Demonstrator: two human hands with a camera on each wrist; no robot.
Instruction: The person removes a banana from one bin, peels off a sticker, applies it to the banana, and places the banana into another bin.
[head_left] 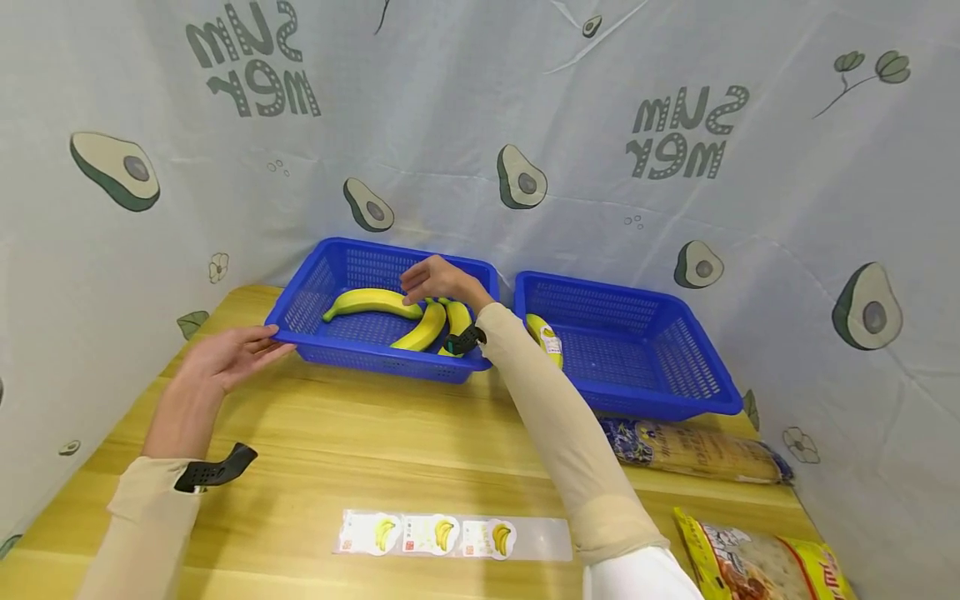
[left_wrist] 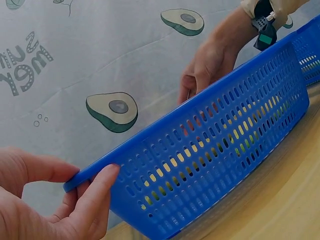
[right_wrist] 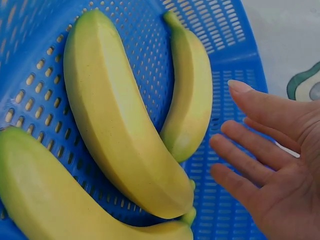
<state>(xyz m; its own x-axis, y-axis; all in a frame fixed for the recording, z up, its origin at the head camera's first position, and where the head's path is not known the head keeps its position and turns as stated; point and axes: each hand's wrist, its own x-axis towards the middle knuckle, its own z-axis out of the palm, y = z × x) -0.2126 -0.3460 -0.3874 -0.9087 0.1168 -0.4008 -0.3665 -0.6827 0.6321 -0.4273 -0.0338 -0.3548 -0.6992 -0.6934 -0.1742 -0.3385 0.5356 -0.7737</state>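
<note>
My left hand (head_left: pixel 225 354) pinches the front left corner of the left blue basket (head_left: pixel 390 360), thumb and fingers on either side of its rim (left_wrist: pixel 95 172). Inside that basket lie three yellow bananas with greenish ends: one long banana (head_left: pixel 367 300) at the left, a middle banana (head_left: pixel 423 329) and a right banana (head_left: pixel 459 315). Over the basket reaches my right hand (head_left: pixel 442 279), its fingers extended and apart beside the bananas. In the right wrist view the right palm (right_wrist: pixel 285 200) holds nothing, and a gap separates the fingers from the nearest banana (right_wrist: pixel 125 120).
A second blue basket (head_left: pixel 660 404) stands to the right, with one labelled banana (head_left: pixel 547 343) at its left side. Before it lie a noodle packet (head_left: pixel 690 450) and a yellow food bag (head_left: pixel 765 562). A strip of banana stickers (head_left: pixel 540 540) lies on the wooden table (head_left: pixel 315 450).
</note>
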